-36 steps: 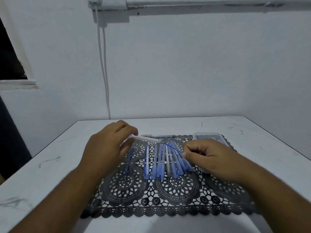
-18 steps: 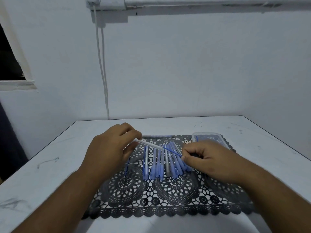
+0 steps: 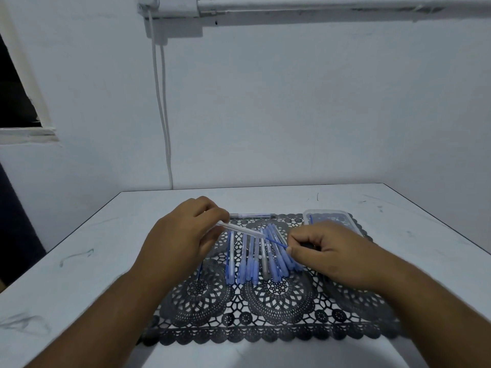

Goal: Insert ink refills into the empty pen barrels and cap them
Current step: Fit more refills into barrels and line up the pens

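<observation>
**Refill at the mouth of a clear barrel, most of the batch already capped**

Nearest the viewer lies a black lace-pattern mat [image 3: 265,309], flat and openwork with scalloped edges, spread on a pale, scuffed table [image 3: 79,261].

Over the mat, the left hand [image 3: 183,240] has its fingers curled round a clear pen barrel [image 3: 240,229], a slim see-through plastic tube held tilted, its open end pointing right. The right hand [image 3: 329,256] pinches a thin blue ink refill [image 3: 276,243] between thumb and fingertip; the refill's far tip sits right at the barrel's open end. Whether it has entered cannot be told. By my reading, this is the insertion step for 1 pen, with capping yet to follow.

Beneath the hands lies a row of capped pens [image 3: 260,261], pale blue with 1 greyish among them, packed side by side and fanning slightly to the right; these look finished, though the exact count is unclear. A loose blue refill [image 3: 199,270] pokes out beside the left wrist, suggesting at least 1 more pen remains.

Further back, a single pen [image 3: 252,215] lies crosswise at the mat's far edge, and a shallow clear plastic tray [image 3: 329,212] with rounded corners sits at the far right, its contents dark and indistinct.
</observation>
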`<state>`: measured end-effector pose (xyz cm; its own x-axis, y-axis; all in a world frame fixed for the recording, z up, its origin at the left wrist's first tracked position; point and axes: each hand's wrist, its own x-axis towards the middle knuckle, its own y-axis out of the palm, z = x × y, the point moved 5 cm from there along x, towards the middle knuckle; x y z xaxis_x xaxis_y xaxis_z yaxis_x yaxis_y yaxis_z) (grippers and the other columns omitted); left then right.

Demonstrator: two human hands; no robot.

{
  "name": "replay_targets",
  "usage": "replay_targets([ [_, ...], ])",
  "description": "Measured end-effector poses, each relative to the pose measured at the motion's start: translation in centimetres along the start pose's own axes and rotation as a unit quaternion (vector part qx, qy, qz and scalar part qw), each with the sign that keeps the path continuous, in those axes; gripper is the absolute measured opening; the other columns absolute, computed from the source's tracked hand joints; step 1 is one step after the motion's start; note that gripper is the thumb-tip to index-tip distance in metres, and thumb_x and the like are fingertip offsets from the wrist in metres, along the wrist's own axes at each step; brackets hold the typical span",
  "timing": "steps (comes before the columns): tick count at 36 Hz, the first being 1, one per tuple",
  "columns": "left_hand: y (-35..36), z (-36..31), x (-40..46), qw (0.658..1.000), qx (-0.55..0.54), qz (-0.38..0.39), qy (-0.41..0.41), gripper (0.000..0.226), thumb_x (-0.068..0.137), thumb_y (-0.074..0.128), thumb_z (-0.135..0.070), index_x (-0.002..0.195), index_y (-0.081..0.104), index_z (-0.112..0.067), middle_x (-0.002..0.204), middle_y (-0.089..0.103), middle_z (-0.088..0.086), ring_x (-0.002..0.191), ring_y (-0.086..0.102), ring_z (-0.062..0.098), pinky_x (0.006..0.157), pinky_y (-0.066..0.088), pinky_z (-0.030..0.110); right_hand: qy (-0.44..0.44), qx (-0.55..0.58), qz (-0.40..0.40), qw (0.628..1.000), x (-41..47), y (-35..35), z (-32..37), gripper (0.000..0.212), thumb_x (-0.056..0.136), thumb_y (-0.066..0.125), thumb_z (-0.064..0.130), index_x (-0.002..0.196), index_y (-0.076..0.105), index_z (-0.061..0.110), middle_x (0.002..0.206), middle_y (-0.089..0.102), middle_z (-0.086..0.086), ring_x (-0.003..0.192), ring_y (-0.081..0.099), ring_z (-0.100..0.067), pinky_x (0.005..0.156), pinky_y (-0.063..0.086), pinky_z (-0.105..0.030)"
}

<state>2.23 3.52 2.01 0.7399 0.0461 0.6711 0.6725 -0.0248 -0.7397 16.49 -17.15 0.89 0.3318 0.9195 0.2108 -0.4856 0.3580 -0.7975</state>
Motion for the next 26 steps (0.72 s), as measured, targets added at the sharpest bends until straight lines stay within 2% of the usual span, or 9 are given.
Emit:
replay_targets([
  [12,-0.3,1.8,-0.1,0.999,-0.005,-0.014,-0.033,0.017,0.095,0.071,-0.021,0.107,0.068,-0.031,0.106,0.061,-0.015,0.091,0.058,0.011,0.067,0.053,0.036,0.002,0.010,-0.004,1.000,-0.2,-0.5,0.0,0.038,0.104,0.056,0.030,0.069,0.046,0.021,0.060,0.043,0.014,0.057,0.039,-0.006,0.058,0.037,-0.018],
  [21,-0.3,1.1,-0.1,1.000,0.010,-0.008,-0.014,0.018,0.093,0.073,-0.021,0.107,0.069,-0.030,0.103,0.061,-0.015,0.088,0.056,0.011,0.061,0.050,0.031,0.004,0.005,0.000,1.000,-0.1,-0.3,0.0,0.038,0.104,0.056,0.029,0.067,0.047,0.025,0.061,0.045,0.013,0.056,0.040,-0.004,0.060,0.040,-0.018],
  [26,-0.5,1.6,-0.1,0.999,0.011,-0.015,-0.027,0.017,0.094,0.071,-0.021,0.107,0.068,-0.031,0.105,0.061,-0.016,0.090,0.058,0.011,0.062,0.051,0.033,0.005,0.006,-0.004,1.000,-0.2,-0.6,0.1,0.038,0.104,0.056,0.030,0.068,0.046,0.024,0.060,0.045,0.014,0.056,0.039,-0.003,0.059,0.039,-0.016],
])
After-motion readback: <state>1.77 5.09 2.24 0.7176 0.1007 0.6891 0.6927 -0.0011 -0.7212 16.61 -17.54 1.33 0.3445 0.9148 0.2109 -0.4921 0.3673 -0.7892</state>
